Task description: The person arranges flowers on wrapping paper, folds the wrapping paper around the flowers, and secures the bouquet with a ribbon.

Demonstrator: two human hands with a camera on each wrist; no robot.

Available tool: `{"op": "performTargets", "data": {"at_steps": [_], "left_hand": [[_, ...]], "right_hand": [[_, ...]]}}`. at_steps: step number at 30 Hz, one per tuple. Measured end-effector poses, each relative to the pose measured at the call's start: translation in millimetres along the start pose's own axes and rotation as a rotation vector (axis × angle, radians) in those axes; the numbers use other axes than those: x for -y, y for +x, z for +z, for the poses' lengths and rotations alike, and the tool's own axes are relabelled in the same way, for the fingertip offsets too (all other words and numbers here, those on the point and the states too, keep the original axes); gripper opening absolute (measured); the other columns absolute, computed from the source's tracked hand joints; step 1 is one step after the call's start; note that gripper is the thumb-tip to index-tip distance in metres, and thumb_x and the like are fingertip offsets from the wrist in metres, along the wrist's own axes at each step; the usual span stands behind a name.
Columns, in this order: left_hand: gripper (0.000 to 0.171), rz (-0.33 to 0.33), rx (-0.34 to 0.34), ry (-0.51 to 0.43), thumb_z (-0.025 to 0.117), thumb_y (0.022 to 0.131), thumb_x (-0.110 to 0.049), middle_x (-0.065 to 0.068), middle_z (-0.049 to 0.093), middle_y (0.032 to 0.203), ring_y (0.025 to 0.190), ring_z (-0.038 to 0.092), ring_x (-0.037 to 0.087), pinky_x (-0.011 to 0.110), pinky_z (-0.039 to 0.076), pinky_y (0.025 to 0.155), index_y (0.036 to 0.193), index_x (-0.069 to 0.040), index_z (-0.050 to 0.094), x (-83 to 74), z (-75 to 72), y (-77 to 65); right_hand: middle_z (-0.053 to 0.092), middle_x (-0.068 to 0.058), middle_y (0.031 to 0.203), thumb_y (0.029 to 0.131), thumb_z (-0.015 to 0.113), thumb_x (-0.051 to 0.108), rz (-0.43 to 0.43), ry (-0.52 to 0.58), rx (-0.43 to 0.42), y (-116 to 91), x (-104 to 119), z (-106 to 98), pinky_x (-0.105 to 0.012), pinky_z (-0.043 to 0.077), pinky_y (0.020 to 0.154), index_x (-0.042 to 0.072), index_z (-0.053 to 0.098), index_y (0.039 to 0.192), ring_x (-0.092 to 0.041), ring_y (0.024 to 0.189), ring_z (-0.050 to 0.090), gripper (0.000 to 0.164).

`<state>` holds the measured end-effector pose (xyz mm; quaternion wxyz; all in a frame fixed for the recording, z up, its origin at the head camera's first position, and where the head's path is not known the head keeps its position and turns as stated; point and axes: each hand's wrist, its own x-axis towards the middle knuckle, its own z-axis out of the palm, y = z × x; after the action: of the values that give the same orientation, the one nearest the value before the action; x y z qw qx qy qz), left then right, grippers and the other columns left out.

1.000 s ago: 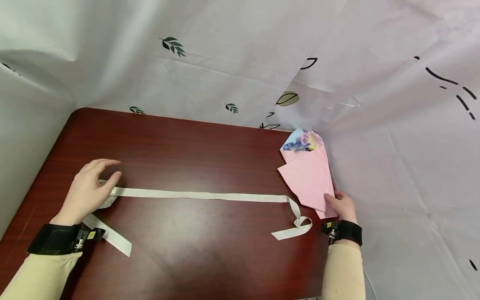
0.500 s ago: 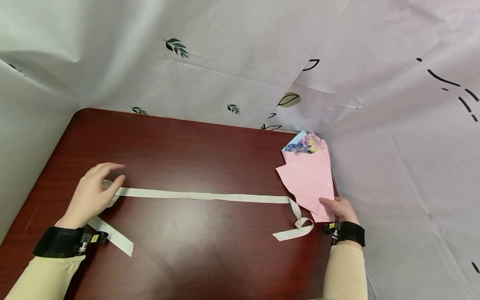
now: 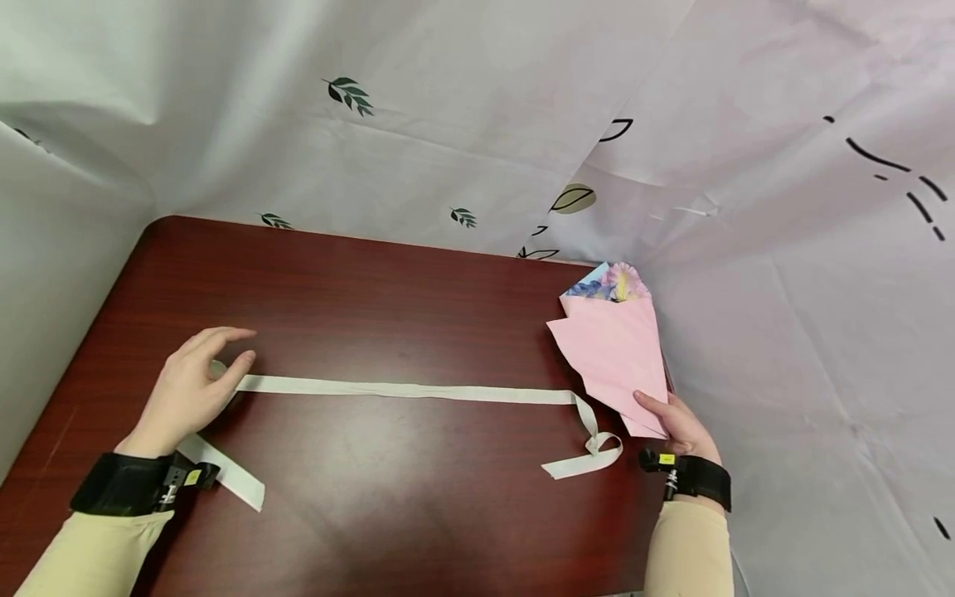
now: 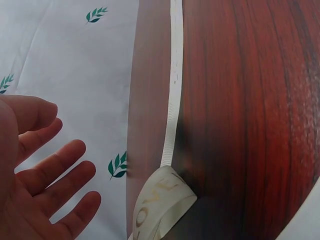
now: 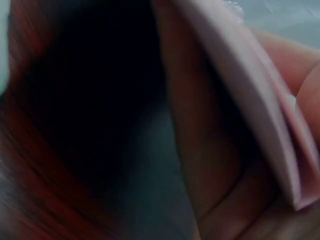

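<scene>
A bouquet wrapped in pink paper is at the right side, its pink, yellow and blue flowers pointing toward the back. My right hand grips its lower end; the right wrist view shows the folded paper between thumb and fingers. A long white ribbon stretches across the tabletop, curling at its right end. Above its left part is my left hand, fingers relaxed and apart. The left wrist view shows that hand beside a ribbon loop with gold "LOVE" lettering, nothing in its fingers.
The dark reddish wooden table meets a pale leaf-print cloth at its back edge. More of that cloth rises close beside the bouquet and right arm. A ribbon tail lies near my left wrist.
My right hand has tightened on the bouquet's lower end and turned, and the paper has shifted and tilted slightly. My left hand has moved a little to the right.
</scene>
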<state>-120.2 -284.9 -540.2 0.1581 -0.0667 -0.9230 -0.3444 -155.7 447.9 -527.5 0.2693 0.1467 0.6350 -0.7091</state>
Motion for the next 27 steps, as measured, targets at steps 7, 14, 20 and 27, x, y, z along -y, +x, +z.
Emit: {"op": "performTargets", "data": {"at_steps": [7, 14, 20, 27], "left_hand": [[0.031, 0.013, 0.002, 0.031, 0.067, 0.098, -0.021, 0.011, 0.063, 0.128, 0.068, 0.053, 0.011, 0.026, 0.035, 0.069, 0.128, -0.012, 0.066, -1.0, -0.9, -1.1], [0.036, 0.04, 0.065, -0.025, 0.068, 0.098, -0.017, 0.015, 0.06, 0.131, 0.074, 0.065, 0.02, 0.019, 0.044, 0.06, 0.133, -0.01, 0.063, -14.5, 8.3, 2.1], [0.044, 0.12, 0.044, -0.061, 0.068, 0.098, -0.015, 0.009, 0.059, 0.137, 0.109, 0.062, 0.027, 0.037, 0.045, 0.085, 0.141, -0.014, 0.059, -55.9, 17.7, 22.6], [0.059, 0.39, 0.004, -0.141, 0.069, 0.094, -0.013, 0.009, 0.049, 0.152, 0.142, 0.044, 0.029, 0.043, 0.033, 0.116, 0.149, -0.008, 0.049, -142.7, 44.4, 47.3]], "right_hand": [[0.077, -0.003, 0.089, 0.106, 0.051, 0.012, -0.011, 0.094, 0.006, -3.8, -3.6, 15.7, -0.028, 0.059, 0.064, 0.01, 0.058, 0.111, -0.015, 0.078, 0.075, 0.009], [0.074, 0.001, 0.095, 0.101, 0.058, 0.004, -0.132, 0.096, -0.12, -10.3, -3.6, 50.7, -0.032, 0.06, 0.072, 0.011, 0.047, 0.124, -0.017, 0.082, 0.075, 0.027], [0.073, 0.001, 0.097, 0.091, 0.07, -0.004, -0.306, 0.129, -0.282, -5.6, 4.8, 113.3, -0.032, 0.06, 0.07, 0.008, 0.054, 0.119, -0.016, 0.082, 0.074, 0.034], [0.07, -0.007, 0.107, 0.078, 0.084, -0.002, -0.523, 0.093, -0.364, 13.7, 2.3, 217.9, -0.033, 0.059, 0.078, 0.004, 0.061, 0.12, -0.018, 0.089, 0.071, 0.049]]}}
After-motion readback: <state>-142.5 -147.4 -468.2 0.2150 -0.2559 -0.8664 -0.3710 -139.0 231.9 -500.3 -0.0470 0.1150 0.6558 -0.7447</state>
